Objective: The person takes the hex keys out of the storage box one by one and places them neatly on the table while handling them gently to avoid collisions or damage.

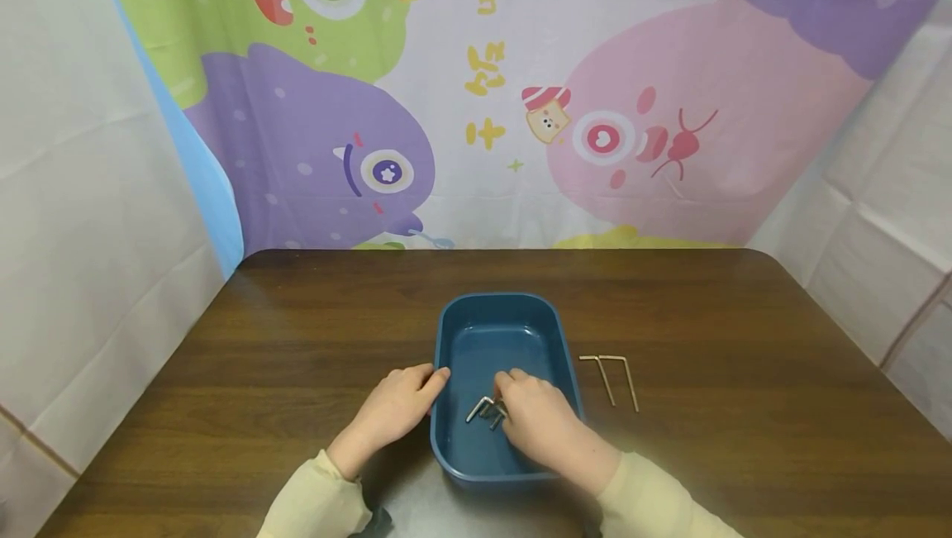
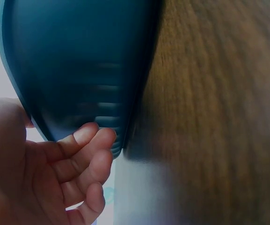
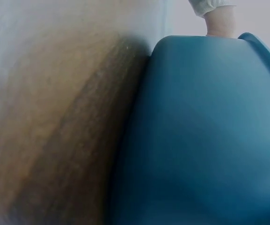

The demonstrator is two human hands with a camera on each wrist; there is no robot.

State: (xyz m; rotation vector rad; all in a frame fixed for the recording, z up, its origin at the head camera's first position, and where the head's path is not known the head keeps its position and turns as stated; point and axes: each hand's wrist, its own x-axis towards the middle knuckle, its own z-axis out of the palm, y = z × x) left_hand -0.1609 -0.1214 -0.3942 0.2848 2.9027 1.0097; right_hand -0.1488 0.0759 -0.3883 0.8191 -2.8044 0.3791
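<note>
A deep blue plastic tub (image 1: 500,348) stands on the table. At its left rim my left hand (image 1: 397,406) grips the wall, thumb over the edge. In the left wrist view the left hand's fingers (image 2: 92,150) curl against the tub's ribbed outer side. My right hand (image 1: 539,418) reaches into the tub and pinches at a small cluster of metal hex keys (image 1: 482,407) near its near end; the fingers hide part of them. The right wrist view shows only the tub's outer wall (image 3: 209,131), the table and part of the left arm.
Two more L-shaped hex keys, a shorter one (image 1: 606,381) and a longer one (image 1: 630,381), lie side by side on the brown wooden table (image 1: 714,340), right of the tub. A cartoon-printed cloth (image 1: 476,191) hangs behind the table's far edge.
</note>
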